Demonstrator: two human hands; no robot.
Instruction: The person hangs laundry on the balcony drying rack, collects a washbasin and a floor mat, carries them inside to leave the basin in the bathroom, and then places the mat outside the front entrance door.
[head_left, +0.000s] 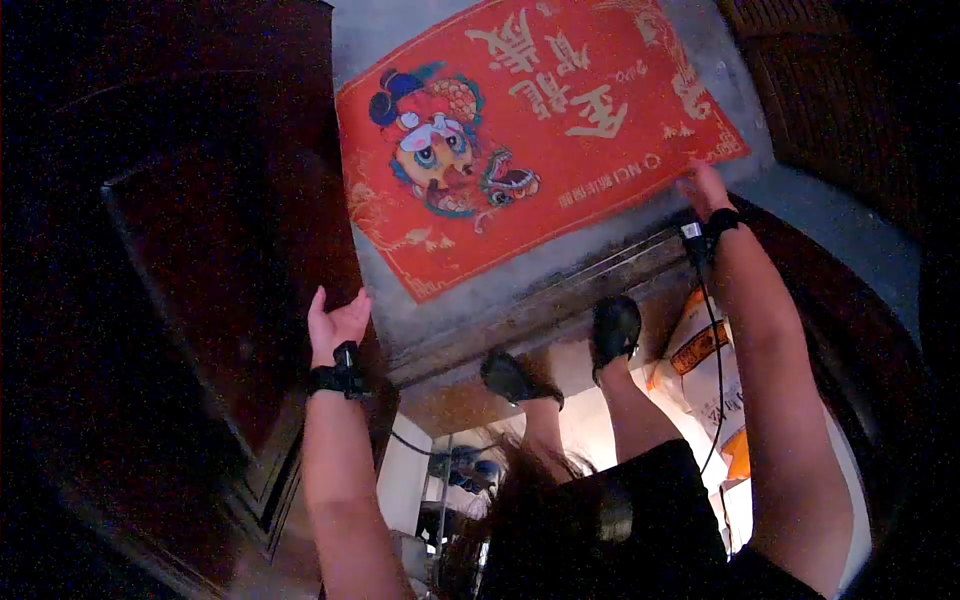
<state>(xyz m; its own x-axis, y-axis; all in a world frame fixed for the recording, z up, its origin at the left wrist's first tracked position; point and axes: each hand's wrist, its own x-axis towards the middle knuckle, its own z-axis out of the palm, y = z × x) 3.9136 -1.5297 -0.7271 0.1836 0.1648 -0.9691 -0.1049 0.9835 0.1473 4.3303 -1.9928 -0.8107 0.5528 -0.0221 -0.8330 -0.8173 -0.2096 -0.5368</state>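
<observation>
A red doormat point(590, 170) with gold characters and a colourful dragon figure lies on the grey floor beyond the doorway. My left hand point(339, 320) is raised beside a dark wooden door point(230, 250), palm up with fingers apart, and holds nothing. On the other side, my right hand point(705, 188) is near the mat's lower right edge; its fingers are partly spread and nothing shows in them. Whether it touches the mat I cannot tell. Each wrist wears a black band with a small device.
A raised threshold point(500, 325) runs between the mat and my feet, which wear dark shoes point(617, 328). A black cable point(718, 370) hangs from my right wrist. An orange and white bag point(700, 360) stands at lower right. Shelves with items point(465, 470) are at lower left.
</observation>
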